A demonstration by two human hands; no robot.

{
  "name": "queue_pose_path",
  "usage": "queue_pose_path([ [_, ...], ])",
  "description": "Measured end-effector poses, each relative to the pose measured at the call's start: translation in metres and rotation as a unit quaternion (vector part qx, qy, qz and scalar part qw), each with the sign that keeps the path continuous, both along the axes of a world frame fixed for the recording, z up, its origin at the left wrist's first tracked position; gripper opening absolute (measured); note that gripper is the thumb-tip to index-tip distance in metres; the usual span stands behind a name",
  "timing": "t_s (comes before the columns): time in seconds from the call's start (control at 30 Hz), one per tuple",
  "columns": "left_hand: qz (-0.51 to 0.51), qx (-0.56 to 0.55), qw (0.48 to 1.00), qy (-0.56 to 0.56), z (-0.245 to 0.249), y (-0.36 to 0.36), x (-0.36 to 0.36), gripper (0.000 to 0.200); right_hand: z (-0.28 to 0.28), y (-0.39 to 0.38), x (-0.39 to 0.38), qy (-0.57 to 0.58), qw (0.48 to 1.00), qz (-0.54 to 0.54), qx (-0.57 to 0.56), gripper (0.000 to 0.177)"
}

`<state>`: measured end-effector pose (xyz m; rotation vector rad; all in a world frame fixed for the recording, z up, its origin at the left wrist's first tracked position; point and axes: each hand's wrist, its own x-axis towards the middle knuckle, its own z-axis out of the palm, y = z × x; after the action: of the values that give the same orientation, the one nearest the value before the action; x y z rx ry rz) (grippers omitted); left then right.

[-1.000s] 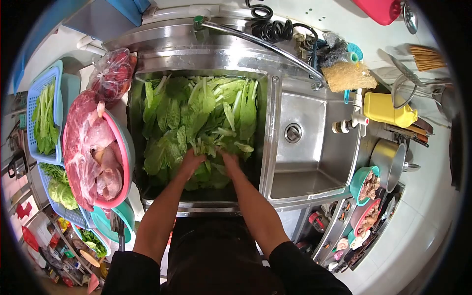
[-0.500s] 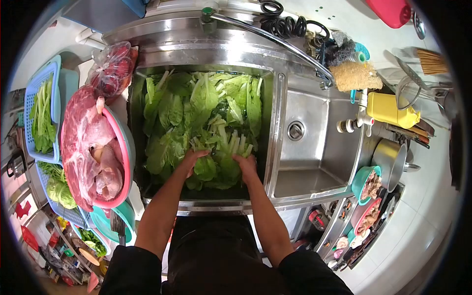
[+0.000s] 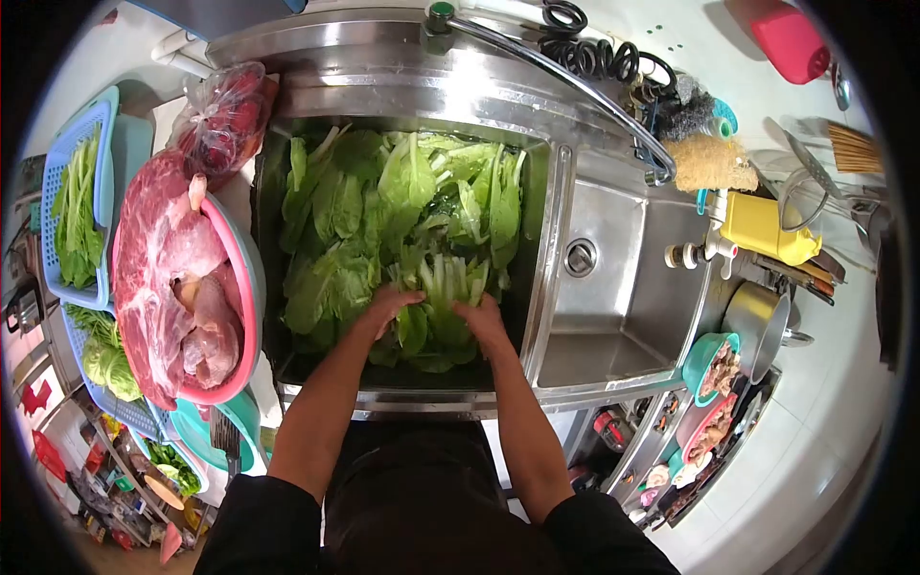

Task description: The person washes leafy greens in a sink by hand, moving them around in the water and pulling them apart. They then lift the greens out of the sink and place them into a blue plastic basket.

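Kitchen w/ a stainless double sink point(image 3: 554, 287), that's the landmark for everything below. Sink's left basin is packed w/ leafy greens point(image 3: 335, 220) sitting in water. Both hands are down in the near part of that basin, on either side of one bunch of greens point(image 3: 439, 286), pale stalks pointing up and away from the person. Left hand point(image 3: 388, 309) cups the bunch from the left, fingers close together and curled onto the leaves. Right hand point(image 3: 482, 321) does the same from the right, fingers together and bent in. Fingertips are buried in leaves on both, so can't tell more than that.

Sink's right basin shows its drain point(image 3: 580, 257). Faucet point(image 3: 565, 81) arcs over the far edge of the sink. Just left of the sink: pink bowl point(image 3: 251, 287) w/ a big slab of raw meat point(image 3: 163, 278), and a plastic bag point(image 3: 225, 115) of smth red at the far left corner. Further left, blue basket point(image 3: 101, 110) w/ more greens. Right of the sink, a yellow bottle point(image 3: 762, 225).
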<state>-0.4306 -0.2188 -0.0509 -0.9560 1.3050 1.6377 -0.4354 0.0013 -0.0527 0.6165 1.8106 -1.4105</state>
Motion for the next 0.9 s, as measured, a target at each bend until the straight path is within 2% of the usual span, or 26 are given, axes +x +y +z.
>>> queue_pose_path([
  [0.03,-0.006,0.001,1.000,0.020,-0.001,0.000,-0.001,0.075,0.003,-0.006,-0.009,0.026,0.999,0.001,-0.026,0.042],
  [0.1,0.006,-0.007,1.000,-0.011,-0.014,0.004,-0.005,0.085,0.003,-0.019,-0.020,0.067,0.995,-0.001,-0.076,0.048],
  [0.13,0.010,-0.012,1.000,-0.027,-0.015,0.007,-0.010,0.090,0.000,-0.022,-0.027,0.051,0.997,0.043,-0.041,0.048],
  [0.2,-0.007,-0.014,0.999,-0.038,-0.003,0.009,-0.021,0.085,-0.007,-0.026,-0.039,0.021,0.991,0.133,0.028,0.048],
  [0.3,-0.003,0.030,0.999,-0.031,-0.003,0.006,-0.021,0.078,-0.020,-0.011,-0.037,0.030,0.976,0.212,0.042,0.051],
  [0.4,-0.011,0.060,0.998,-0.017,-0.018,0.002,-0.008,0.076,-0.012,-0.002,-0.017,-0.029,0.997,0.035,-0.068,0.055],
  [0.5,-0.007,0.110,0.994,-0.009,-0.030,-0.008,0.003,0.080,0.009,-0.002,-0.009,0.041,0.999,0.018,0.016,0.057],
  [0.53,-0.001,0.134,0.991,-0.008,-0.032,-0.010,0.004,0.081,0.006,-0.003,-0.011,0.044,0.998,-0.029,0.046,0.057],
  [0.6,-0.049,0.053,0.997,-0.032,-0.036,-0.008,0.001,0.084,-0.002,-0.004,-0.019,0.046,0.986,-0.120,0.108,0.056],
  [0.63,-0.074,0.014,0.996,-0.047,-0.029,-0.004,0.000,0.085,-0.006,-0.005,-0.027,0.051,0.986,-0.106,0.121,0.056],
  [0.7,-0.060,0.037,0.996,-0.049,-0.003,0.001,-0.011,0.086,-0.019,-0.008,-0.057,0.070,0.984,-0.080,0.144,0.055],
  [0.73,-0.052,0.047,0.996,-0.048,0.007,0.001,-0.016,0.087,-0.017,-0.006,-0.067,0.076,0.981,-0.003,0.181,0.054],
  [0.8,-0.039,0.055,0.997,-0.029,-0.005,-0.001,-0.010,0.085,-0.005,0.000,-0.085,0.086,0.952,0.151,0.250,0.053],
  [0.9,-0.031,0.061,0.997,-0.040,0.011,-0.006,-0.009,0.082,0.045,0.003,-0.078,0.164,0.957,0.060,0.233,0.046],
])
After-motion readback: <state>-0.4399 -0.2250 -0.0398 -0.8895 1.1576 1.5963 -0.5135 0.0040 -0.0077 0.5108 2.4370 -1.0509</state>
